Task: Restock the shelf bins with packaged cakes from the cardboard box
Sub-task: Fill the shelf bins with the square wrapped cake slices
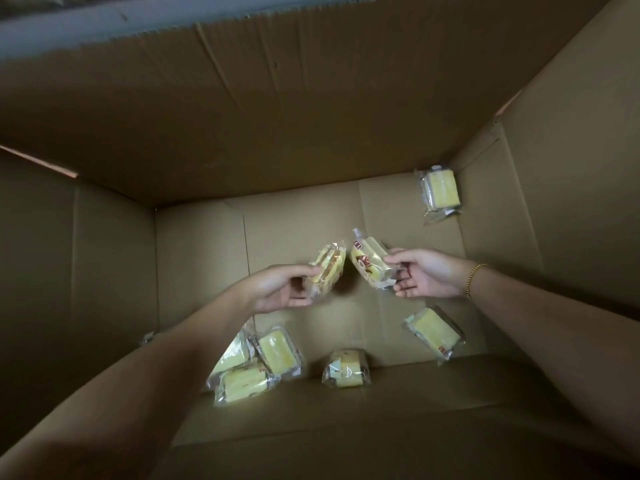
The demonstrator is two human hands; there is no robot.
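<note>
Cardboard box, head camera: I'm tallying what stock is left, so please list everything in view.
cardboard box: one, brown, open, fills the view
corner cake: one, yellow in clear wrap, far right corner of the floor
right cake: one, yellow, floor below the right forearm
middle cake: one, yellow, near side, centre
left pile of cakes: three, yellow, overlapping, beside the left forearm
wrapper edge: one, clear, past the left forearm, mostly hidden
left held cake: one, yellow, above the floor
right held cake: one, yellow, red label, above the floor
bracelet: one, gold, right wrist
left hand: grips the left held cake
right hand: holds the right held cake
</note>
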